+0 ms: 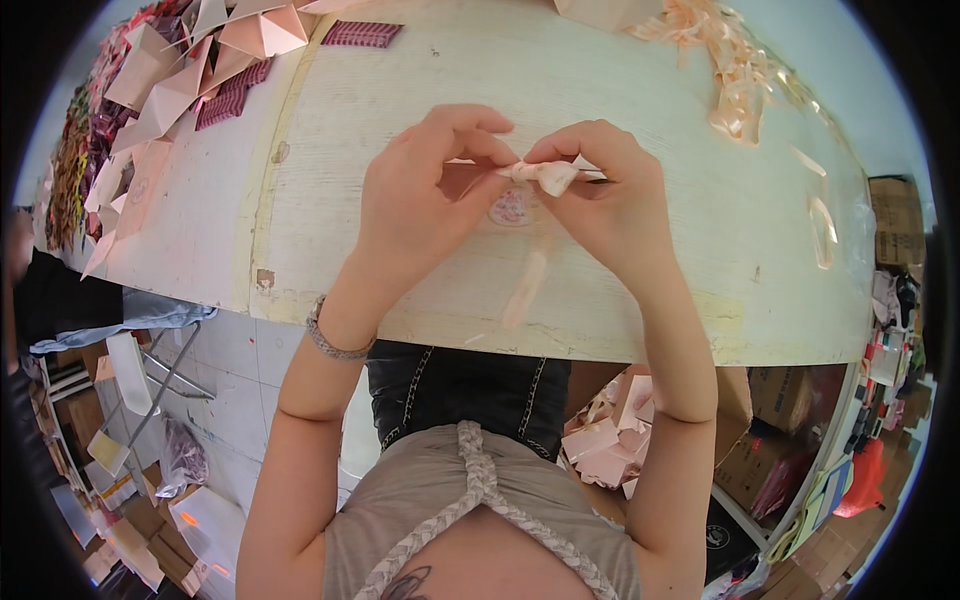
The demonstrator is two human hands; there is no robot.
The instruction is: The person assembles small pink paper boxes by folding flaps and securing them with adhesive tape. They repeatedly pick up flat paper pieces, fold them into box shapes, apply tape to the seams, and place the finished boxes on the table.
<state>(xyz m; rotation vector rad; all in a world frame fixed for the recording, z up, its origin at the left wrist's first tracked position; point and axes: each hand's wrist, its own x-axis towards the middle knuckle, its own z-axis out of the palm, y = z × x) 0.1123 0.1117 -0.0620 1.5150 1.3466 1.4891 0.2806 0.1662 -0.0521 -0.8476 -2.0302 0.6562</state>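
Above the table's middle, my left hand (420,180) and my right hand (605,190) meet fingertip to fingertip. Between them is a pale pink ribbon (556,179), knotted with a loop standing out to the right. Both hands are closed in a pinch on it, thumbs and forefingers nearly touching at the knot. A ribbon tail (527,287) trails down toward me. Just below the knot shows a round printed patch (510,207) in pink tones; what carries it is mostly hidden. Something pinkish shows behind my left fingers, too covered to name.
Pale pink folded paper boxes (165,115) pile at the far left, beside striped maroon packets (362,35). Loose peach ribbons (735,85) lie at the far right. A carton of pink paper pieces (612,440) stands below the table's near edge. A person's dark clothing (70,300) shows at left.
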